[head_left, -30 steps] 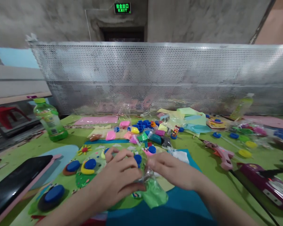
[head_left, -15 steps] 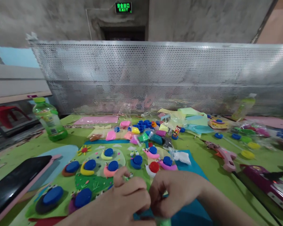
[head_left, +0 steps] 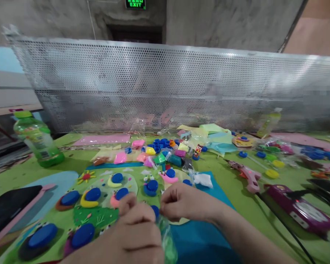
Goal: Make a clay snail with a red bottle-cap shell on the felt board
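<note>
My left hand (head_left: 139, 229) is closed in a fist at the bottom centre, around the top of a clear plastic bag of green clay (head_left: 169, 245) that hangs beside it. My right hand (head_left: 181, 203) is closed too, its fingertips pinched just above the bag; what they hold is hidden. Under both hands lies a green craft board (head_left: 24, 240) on a blue sheet (head_left: 206, 238). Several clay snails with bottle-cap shells sit on it, including a yellow one (head_left: 89, 198), a blue one (head_left: 151, 187) and a pink one (head_left: 169, 176).
Clay packets (head_left: 120, 157) and blue caps (head_left: 162, 143) lie behind the board. A green drink bottle (head_left: 38, 139) and a phone (head_left: 12, 209) are at left. On the right are a pink glue gun (head_left: 247, 176) and a purple power box (head_left: 299, 209). A perforated metal screen (head_left: 154, 84) stands behind.
My hands have drawn apart; the right one has moved up, away from the left. More of the green clay bag now shows between them. The view has turned slightly right.
</note>
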`<state>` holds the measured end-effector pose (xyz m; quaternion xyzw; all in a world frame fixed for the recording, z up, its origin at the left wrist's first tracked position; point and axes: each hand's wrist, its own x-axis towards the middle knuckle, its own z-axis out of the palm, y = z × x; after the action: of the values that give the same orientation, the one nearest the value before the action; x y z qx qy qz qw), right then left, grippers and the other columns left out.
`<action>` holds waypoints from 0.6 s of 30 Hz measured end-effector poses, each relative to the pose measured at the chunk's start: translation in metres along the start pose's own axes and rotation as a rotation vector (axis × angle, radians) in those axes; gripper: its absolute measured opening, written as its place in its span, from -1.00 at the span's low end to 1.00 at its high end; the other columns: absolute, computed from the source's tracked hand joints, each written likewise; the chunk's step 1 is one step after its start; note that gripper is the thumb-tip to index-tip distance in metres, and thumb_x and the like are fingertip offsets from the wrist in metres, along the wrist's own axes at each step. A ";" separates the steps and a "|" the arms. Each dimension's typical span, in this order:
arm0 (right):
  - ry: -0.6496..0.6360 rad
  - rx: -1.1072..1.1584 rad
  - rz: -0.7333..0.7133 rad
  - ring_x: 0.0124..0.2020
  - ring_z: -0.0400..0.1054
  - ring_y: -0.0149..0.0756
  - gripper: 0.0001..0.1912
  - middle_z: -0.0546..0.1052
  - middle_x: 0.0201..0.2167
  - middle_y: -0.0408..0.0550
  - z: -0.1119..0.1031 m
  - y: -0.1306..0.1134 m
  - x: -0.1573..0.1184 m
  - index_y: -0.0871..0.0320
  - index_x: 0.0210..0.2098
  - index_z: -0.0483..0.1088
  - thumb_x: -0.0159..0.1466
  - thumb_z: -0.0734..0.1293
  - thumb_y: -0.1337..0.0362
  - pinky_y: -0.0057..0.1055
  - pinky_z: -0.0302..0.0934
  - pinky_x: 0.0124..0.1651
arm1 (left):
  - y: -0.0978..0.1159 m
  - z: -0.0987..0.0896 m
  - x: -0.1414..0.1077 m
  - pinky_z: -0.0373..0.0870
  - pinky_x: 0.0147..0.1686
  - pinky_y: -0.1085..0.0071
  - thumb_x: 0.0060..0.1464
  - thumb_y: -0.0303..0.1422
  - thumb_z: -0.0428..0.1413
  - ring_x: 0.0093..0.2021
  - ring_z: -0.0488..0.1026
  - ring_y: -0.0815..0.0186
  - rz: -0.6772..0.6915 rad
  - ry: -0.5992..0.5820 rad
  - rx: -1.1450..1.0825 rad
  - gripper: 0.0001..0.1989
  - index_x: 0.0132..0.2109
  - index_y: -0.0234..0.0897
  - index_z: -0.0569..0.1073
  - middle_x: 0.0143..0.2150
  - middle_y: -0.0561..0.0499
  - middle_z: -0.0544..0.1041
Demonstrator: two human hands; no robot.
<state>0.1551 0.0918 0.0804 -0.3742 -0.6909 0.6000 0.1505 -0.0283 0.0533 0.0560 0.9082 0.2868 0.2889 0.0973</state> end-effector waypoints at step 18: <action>-0.019 0.110 0.205 -0.67 0.09 -0.59 -0.90 0.21 -0.72 -0.28 0.001 -0.002 0.008 0.22 -0.63 0.23 0.00 0.18 0.40 -0.63 0.04 -0.59 | 0.001 -0.038 0.028 0.10 -0.28 0.38 0.15 -0.40 0.00 -0.28 0.25 0.32 0.071 -0.408 0.105 -0.87 -0.20 -0.10 0.43 -0.38 0.13 0.46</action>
<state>0.1489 0.0965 0.0799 -0.4284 -0.6166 0.6525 0.1023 -0.0312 0.0685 0.1003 0.9613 0.2434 0.0869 0.0955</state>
